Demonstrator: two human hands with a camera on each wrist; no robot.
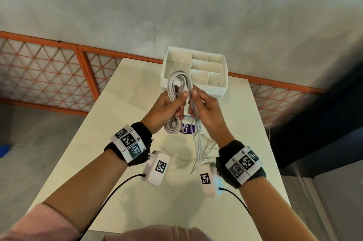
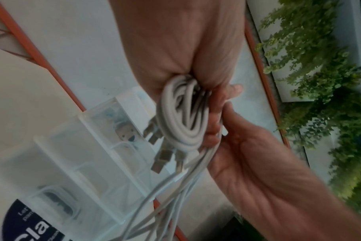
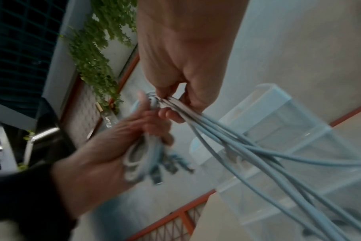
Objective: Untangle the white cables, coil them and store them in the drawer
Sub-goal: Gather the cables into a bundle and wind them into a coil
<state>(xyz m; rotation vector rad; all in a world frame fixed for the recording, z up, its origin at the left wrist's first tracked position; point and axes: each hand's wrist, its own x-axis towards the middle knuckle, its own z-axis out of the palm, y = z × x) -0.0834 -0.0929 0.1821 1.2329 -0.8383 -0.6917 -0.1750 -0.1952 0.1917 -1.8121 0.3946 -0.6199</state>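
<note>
I am mid-coil: my left hand (image 1: 166, 108) grips one oval bundle of white cables (image 1: 177, 91), fingers curled round it, while my right hand (image 1: 206, 111) pinches several loose strands (image 1: 197, 142) trailing below it toward the tabletop (image 1: 137, 191). I count at least four plugs dangling. Next I should feed the slack round the bundle. One drawer (image 1: 222, 87) stands just beyond both hands.
</note>
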